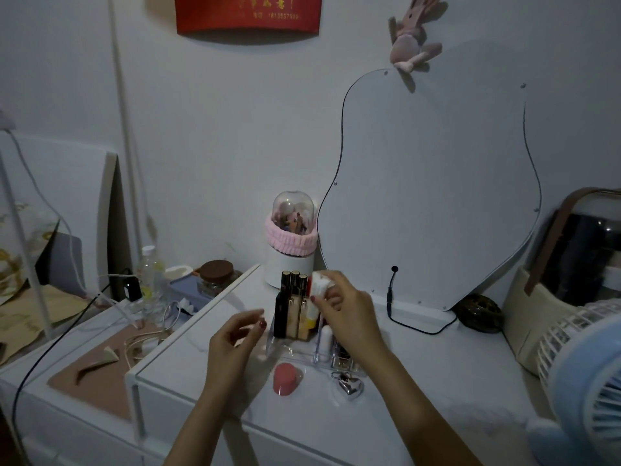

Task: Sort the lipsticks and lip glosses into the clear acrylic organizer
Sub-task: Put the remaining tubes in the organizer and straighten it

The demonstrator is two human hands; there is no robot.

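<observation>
Head view: the organizer [285, 348] on the desk [420, 381] already holds several upright tubes [295, 302]. Right hand [349, 307] pinches a white tube [321, 285] above its rear slots; left hand [235, 338] hovers beside it, fingers loosely apart. A pink jar [285, 378] and silver heart [351, 386] in front of the organizer appear unsorted.

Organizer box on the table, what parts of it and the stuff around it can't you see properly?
- Head view: the right side of the organizer is hidden by the right hand.
- The white tube in that hand is blurred and half covered by fingers; its label is unreadable.
- The fan is cut off by the right edge.
- The red sign is cut off by the top edge.
</observation>
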